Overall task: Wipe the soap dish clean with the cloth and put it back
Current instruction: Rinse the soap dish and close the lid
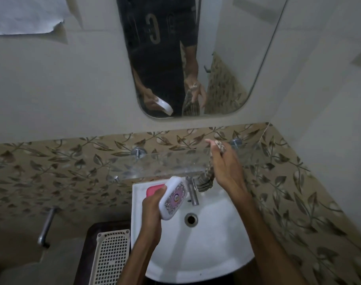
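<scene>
My left hand (152, 208) grips a white soap dish (173, 199) with a purple patterned face, held tilted above the left part of the white sink (216, 243). My right hand (225, 163) is raised over the glass shelf (159, 163) and holds a patterned cloth (205, 179), which hangs down from the hand beside the tap (193, 191). The cloth and the dish are apart. A pink soap bar (153, 191) lies on the sink's back left rim, just behind the dish.
A mirror (196, 58) hangs on the wall above the shelf. A white perforated basket (111, 258) stands left of the sink on a dark surface. A metal bar (47, 227) sticks out at the left. The drain (191, 219) sits mid-basin.
</scene>
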